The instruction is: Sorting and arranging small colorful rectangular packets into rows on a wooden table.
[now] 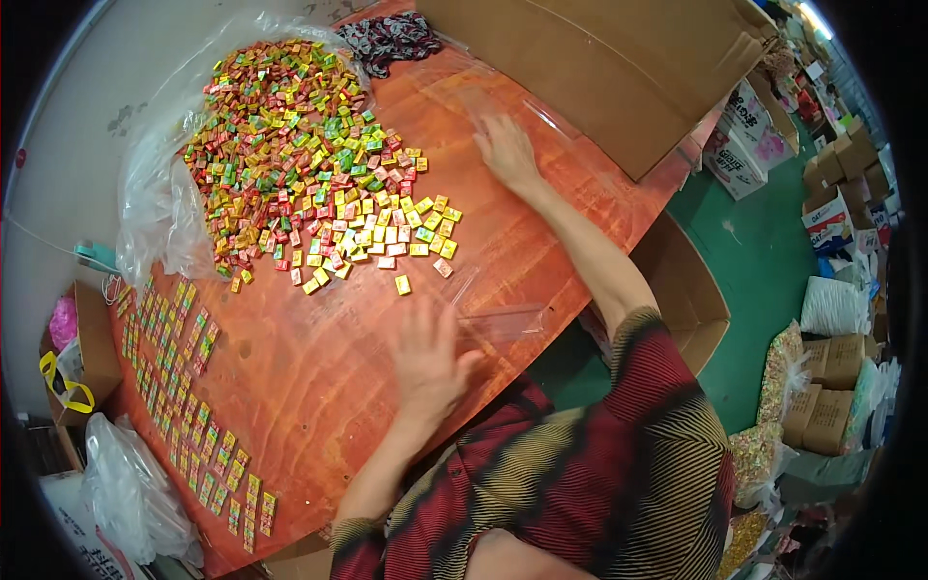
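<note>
Mostly, we had our hands apart over the reddish bench (319, 372), the left hand (427, 362) low near the front edge and the right hand (506, 153) farther out toward the large cardboard box (599, 72). Our left hand was spread, its fingers fanned and the thumb out to the side, blurred enough that we could not tell whether it touched the wood. Our right hand was spread too, more loosely, its blurred fingers reaching away from us; whether the fingertips met the bench, we could not tell. The heap of small wrapped pieces (290, 145), in red, yellow, green and orange, lay on the far left part of the bench, thinning into a loose scatter toward us, and one lone yellow piece (403, 284) sat just beyond our left fingertips. Just right of that hand lay a clear plastic piece (507, 326), and beside our right hand a clear plastic strip (551, 118) lay near the box. Along the left edge we had short rows of pieces (224, 451) set out in slanting lines. A clear plastic sheet (159, 222) bunched around the left and far sides of the heap, with a dark patterned cloth (389, 43) crumpled behind it. Below the right edge an open carton (694, 300) stood by the green floor (730, 256), and a white plastic bag (130, 488) sagged beside the bench at lower left.
</note>
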{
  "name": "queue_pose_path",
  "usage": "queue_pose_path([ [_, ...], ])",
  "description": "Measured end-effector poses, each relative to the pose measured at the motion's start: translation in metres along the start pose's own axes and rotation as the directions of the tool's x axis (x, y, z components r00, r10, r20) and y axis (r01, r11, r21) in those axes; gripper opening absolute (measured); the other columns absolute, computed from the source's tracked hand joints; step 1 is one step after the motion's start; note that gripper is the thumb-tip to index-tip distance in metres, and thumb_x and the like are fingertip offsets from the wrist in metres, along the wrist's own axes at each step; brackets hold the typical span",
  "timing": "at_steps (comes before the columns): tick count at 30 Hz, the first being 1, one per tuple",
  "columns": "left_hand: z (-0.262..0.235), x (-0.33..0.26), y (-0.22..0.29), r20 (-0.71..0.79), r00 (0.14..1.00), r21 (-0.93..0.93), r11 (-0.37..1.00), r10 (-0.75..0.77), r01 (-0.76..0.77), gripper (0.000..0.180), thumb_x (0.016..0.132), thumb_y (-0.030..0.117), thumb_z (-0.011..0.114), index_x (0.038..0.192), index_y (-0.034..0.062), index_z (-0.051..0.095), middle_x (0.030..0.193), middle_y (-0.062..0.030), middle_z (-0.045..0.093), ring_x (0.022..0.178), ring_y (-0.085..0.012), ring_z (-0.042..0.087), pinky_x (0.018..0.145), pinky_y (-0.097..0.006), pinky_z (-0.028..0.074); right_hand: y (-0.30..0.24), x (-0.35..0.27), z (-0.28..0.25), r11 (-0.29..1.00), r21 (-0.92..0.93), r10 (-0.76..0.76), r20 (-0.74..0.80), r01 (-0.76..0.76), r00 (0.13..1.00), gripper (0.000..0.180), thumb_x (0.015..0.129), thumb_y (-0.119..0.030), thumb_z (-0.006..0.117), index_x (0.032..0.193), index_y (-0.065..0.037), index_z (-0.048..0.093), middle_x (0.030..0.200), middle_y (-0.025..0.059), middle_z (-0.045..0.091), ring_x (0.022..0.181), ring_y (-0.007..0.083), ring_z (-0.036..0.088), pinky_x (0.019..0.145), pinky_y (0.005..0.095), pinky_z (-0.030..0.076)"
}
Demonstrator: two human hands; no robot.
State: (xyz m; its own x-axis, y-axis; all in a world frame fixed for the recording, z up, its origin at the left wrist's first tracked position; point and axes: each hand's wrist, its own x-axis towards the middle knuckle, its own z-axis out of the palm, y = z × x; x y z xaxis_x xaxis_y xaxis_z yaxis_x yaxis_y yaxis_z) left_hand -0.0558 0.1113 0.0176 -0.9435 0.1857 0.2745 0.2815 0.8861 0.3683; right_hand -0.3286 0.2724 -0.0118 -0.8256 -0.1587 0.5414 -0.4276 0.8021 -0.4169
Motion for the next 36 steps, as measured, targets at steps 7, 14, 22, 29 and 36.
queue_pose_path([
  [7, 0.042, 0.011, 0.009, 0.164, 0.985, 0.055, 0.996, 0.056, -0.065, 0.063, 0.074, 0.041, 0.060, 0.125, 0.0065, 0.044, 0.132, -0.0201, 0.035, 0.120, -0.0407, 0.031, 0.096, -0.057, 0.024, 0.021, 0.002, 0.029, 0.928, -0.363, -0.030, 0.136, 0.078, 0.990, 0.024, 0.079, -0.022, 0.056, 0.097, -0.006, 0.054, 0.090, 0.0142, 0.053, 0.090, 0.0322, 0.050, 0.073, 0.0426, 0.042],
  [14, 0.022, -0.029, -0.005, 0.176, 0.984, 0.087, 0.996, 0.019, -0.035, 0.064, 0.074, 0.039, 0.060, 0.126, 0.0046, 0.042, 0.132, -0.0203, 0.035, 0.118, -0.0403, 0.034, 0.093, -0.055, 0.027, 0.004, -0.068, -0.029, 0.969, -0.182, -0.147, 0.104, 0.165, 0.984, 0.016, 0.074, -0.008, 0.056, 0.090, -0.005, 0.055, 0.089, 0.0134, 0.052, 0.084, 0.0313, 0.050, 0.071, 0.0429, 0.041],
  [22, -0.001, -0.078, -0.022, 0.129, 0.973, 0.141, 0.975, -0.193, 0.175, 0.058, 0.077, 0.030, 0.060, 0.126, 0.0044, 0.041, 0.135, -0.0200, 0.031, 0.127, -0.0391, 0.024, 0.100, -0.057, 0.018, -0.030, -0.148, -0.076, 0.981, -0.037, -0.187, 0.103, 0.192, 0.977, 0.018, 0.072, -0.006, 0.061, 0.089, -0.007, 0.055, 0.091, 0.0112, 0.051, 0.088, 0.0291, 0.049, 0.076, 0.0406, 0.037],
  [29, -0.003, -0.089, -0.020, 0.046, 0.982, 0.196, 0.965, -0.183, 0.171, 0.057, 0.076, 0.028, 0.061, 0.125, 0.0058, 0.043, 0.135, -0.0192, 0.032, 0.125, -0.0392, 0.028, 0.098, -0.058, 0.021, -0.037, -0.151, -0.089, 0.991, -0.032, -0.119, 0.182, 0.127, 0.976, 0.024, 0.069, -0.006, 0.061, 0.092, -0.006, 0.054, 0.091, 0.0108, 0.055, 0.086, 0.0281, 0.050, 0.074, 0.0388, 0.036],
  [36, -0.002, -0.102, -0.013, 0.025, 0.995, 0.188, 0.978, -0.096, 0.090, 0.060, 0.075, 0.029, 0.063, 0.126, 0.0056, 0.042, 0.129, -0.0189, 0.038, 0.123, -0.0370, 0.032, 0.097, -0.056, 0.025, -0.060, -0.166, -0.115, 0.988, -0.007, -0.152, 0.220, 0.157, 0.964, 0.036, 0.066, -0.003, 0.060, 0.101, -0.004, 0.053, 0.090, 0.0123, 0.053, 0.086, 0.0284, 0.050, 0.074, 0.0382, 0.037],
])
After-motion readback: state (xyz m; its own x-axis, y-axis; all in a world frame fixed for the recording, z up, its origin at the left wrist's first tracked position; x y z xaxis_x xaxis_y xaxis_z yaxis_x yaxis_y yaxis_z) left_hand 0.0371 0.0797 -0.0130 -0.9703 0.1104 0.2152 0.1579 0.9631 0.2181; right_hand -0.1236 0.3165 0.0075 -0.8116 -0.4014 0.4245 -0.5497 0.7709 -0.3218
